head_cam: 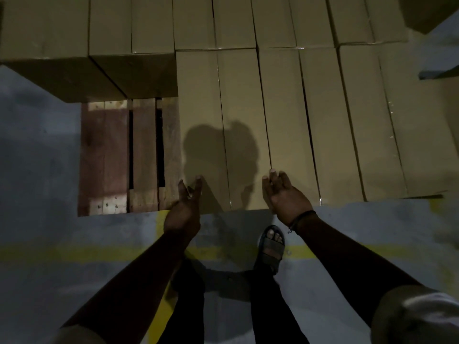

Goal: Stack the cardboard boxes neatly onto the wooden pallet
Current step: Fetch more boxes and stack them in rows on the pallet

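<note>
Hands frame the near end of one long cardboard box (pixel 223 130), the leftmost in the front row on the wooden pallet (pixel 106 157). The left hand (pixel 185 209) sits at that box's near left corner, its fingers (pixel 198 184) loosely spread and holding nothing; whether they press the cardboard or hover just off it cannot be told in the dim light. The right hand (pixel 283 194) is at the near right corner, open with the palm turned inward, fingertips at the seam with the neighbouring box (pixel 290 125), and it too grips nothing.

The box's long axis runs straight away from the person, so the short end face is what the hands meet, and both are about equally close. Any squaring push would likely go forward along that axis or sideways toward the neighbour on the right. To the left of the box the pallet's slats are bare, with a taller stack of boxes (pixel 109 33) behind the gap; that looks like the next free slot. A sandalled foot (pixel 272 247) stands on the painted floor (pixel 49 269) just below the pallet edge.
</note>
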A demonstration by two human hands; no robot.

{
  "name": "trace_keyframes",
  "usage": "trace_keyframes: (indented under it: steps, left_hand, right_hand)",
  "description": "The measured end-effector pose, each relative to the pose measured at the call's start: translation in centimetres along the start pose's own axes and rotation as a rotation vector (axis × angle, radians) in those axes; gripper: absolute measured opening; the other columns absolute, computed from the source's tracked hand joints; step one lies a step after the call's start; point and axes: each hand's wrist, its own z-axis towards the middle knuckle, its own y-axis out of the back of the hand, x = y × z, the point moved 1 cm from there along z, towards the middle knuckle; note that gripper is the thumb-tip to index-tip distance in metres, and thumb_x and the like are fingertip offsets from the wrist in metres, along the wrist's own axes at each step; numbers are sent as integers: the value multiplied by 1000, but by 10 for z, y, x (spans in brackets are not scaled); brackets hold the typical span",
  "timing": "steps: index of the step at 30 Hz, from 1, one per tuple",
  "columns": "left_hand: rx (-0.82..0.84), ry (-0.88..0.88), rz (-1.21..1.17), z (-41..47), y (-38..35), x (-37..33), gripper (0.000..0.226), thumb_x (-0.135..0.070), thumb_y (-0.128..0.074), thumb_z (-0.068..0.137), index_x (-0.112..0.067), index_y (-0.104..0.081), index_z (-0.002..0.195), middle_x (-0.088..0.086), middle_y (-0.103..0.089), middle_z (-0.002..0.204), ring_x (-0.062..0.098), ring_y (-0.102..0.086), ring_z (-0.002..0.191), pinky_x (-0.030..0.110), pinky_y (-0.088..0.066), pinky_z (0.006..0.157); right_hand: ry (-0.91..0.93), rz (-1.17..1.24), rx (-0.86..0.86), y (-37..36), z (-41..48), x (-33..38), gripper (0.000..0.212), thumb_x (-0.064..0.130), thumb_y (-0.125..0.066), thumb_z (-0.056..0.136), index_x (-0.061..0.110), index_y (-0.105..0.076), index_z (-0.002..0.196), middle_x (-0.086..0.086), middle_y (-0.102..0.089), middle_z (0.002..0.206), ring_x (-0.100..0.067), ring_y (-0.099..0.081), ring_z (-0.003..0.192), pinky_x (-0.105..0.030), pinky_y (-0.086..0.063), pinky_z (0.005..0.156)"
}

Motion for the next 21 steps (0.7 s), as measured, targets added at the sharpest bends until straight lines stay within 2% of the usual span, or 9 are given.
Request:
trace_keyframes:
  steps: [1,4,6,7,8,10,12,16,21]
  left_hand:
    - [15,19,-13,1,-1,1,105,-1,-60,89,-30,13,160,32,-4,164,42,-66,94,44,-57,72]
    - [9,-8,-32,0,3,-1,108,-1,-66,87,-30,9,160,32,-1,163,44,-65,92,47,-57,70]
    - [34,-9,-2,-3,8,-5,109,-9,-71,87,-26,7,161,31,4,164,48,-60,107,49,-57,78]
    - [53,26,30,-4,10,-6,109,-15,-73,87,-25,6,162,27,10,165,50,-51,123,50,-55,87]
    - [46,30,78,-5,13,-9,109,-23,-76,85,-23,0,163,23,13,166,52,-37,136,52,-52,94]
    - [-31,-102,186,-6,17,-19,110,-34,-84,75,-16,-18,162,21,2,168,54,-23,144,59,-47,102]
    - [-67,-222,277,-5,11,-28,109,-44,-82,73,-13,-24,160,21,-6,167,52,-21,146,60,-41,108]
    - [-2,-272,243,0,-3,-50,105,-49,-71,85,-21,-7,163,10,14,169,45,-3,153,56,-24,120]
    - [109,-226,264,5,-12,-63,105,-52,-65,89,-25,5,162,5,16,169,44,5,153,55,-20,121]
  right_hand:
    - [-1,-13,7,2,0,-1,89,4,-94,39,-7,-65,123,-35,-61,123,-53,-64,106,-46,-58,54]
    - [-16,8,43,0,6,-3,80,2,-92,47,-7,-64,122,-37,-60,122,-55,-63,105,-47,-56,47]
    - [-29,74,69,4,8,-2,75,3,-89,55,-9,-61,124,-39,-57,126,-57,-59,109,-50,-57,50]
    - [-21,127,83,7,7,0,75,8,-86,64,-8,-55,131,-39,-50,135,-58,-53,118,-55,-59,60]
    - [-8,203,79,11,5,1,77,17,-80,76,-5,-46,141,-36,-37,148,-56,-41,132,-58,-58,78]
    - [-27,304,30,9,-2,2,84,42,-63,91,7,-23,156,-21,-7,165,-44,-10,150,-52,-42,108]
    - [-86,403,-8,6,-10,4,86,55,-50,96,12,-11,160,-12,7,167,-36,4,153,-46,-29,117]
    - [-104,443,-22,-2,-15,15,90,62,-24,90,8,-10,160,-15,7,167,-39,6,153,-47,-18,123]
    - [-121,422,-23,2,-12,18,84,52,-40,97,6,-8,159,-16,9,166,-41,6,152,-46,-18,123]
